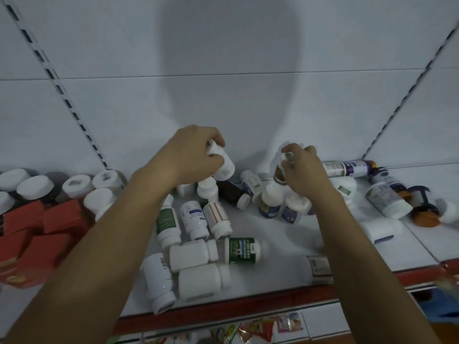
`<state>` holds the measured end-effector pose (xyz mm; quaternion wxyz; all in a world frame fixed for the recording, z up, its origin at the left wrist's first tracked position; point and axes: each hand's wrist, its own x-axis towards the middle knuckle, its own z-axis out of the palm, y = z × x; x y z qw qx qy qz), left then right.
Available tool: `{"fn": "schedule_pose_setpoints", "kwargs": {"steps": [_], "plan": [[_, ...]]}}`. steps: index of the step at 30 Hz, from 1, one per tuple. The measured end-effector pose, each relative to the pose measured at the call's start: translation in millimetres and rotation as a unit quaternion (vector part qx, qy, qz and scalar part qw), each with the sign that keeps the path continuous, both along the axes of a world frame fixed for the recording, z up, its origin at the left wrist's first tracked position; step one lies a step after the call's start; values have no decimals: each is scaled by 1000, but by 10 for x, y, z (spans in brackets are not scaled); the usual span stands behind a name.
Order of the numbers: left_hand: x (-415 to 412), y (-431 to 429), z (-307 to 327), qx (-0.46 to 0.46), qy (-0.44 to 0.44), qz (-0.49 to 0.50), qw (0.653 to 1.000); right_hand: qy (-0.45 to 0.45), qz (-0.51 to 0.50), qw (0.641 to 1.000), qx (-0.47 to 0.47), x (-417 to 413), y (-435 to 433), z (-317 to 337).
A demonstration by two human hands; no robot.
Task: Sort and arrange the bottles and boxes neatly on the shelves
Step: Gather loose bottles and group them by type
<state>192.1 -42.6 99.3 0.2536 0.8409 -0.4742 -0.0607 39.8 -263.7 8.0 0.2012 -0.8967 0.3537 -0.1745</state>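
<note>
- Forearms (99,256) crossed the shelf's (285,244) red edge.
- Left hand (196,155) gripped a white bottle (224,168).
- Right hand (306,170) pinched a labelled bottle (279,173).
- Loose bottles (196,254) lay below; red boxes (62,217) left.

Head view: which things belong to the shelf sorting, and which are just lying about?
Job: white bottle in left hand; labelled bottle in right hand; toppled bottles on shelf; red boxes; upright bottles at left.
Lying about: colourful packets below; blue object, lower right.
</note>
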Motion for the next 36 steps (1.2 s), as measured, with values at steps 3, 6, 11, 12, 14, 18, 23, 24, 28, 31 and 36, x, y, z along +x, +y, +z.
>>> {"fn": "schedule_pose_setpoints", "kwargs": {"steps": [3,6,11,12,14,18,23,24,28,31,36], "plan": [[-143,-294,-137,-21,24,-18,999,60,24,998,26,-12,-159,-67],[-242,-595,-265,-42,28,-30,998,32,41,998,31,-123,-306,-89],[-361,-1168,-463,10,-16,-25,999,-18,-16,1000,9,-483,-718,-26],[-379,-1269,-520,39,-26,-28,999,-13,-24,1000,6,-584,-822,-21],[-413,-1429,-637,94,-42,-31,994,-5,-39,999,-4,-804,-1041,-16],[-472,-1582,-784,135,-43,-18,990,5,-74,997,6,-1193,-1445,-24],[-586,-1615,-729,97,-74,26,992,2,-28,999,24,-1324,-1606,-63],[-651,-1641,-699,86,-87,29,992,4,-4,1000,25,-1314,-1598,-84],[-975,-1761,-619,78,-94,-31,992,13,51,999,-9,-1155,-1572,-183],[-1202,-1818,-610,84,-53,-98,990,70,138,987,-36,-963,-1556,-246],[-1370,-1853,-730,161,-62,-141,975,161,131,978,-19,-780,-1563,-305]]}}
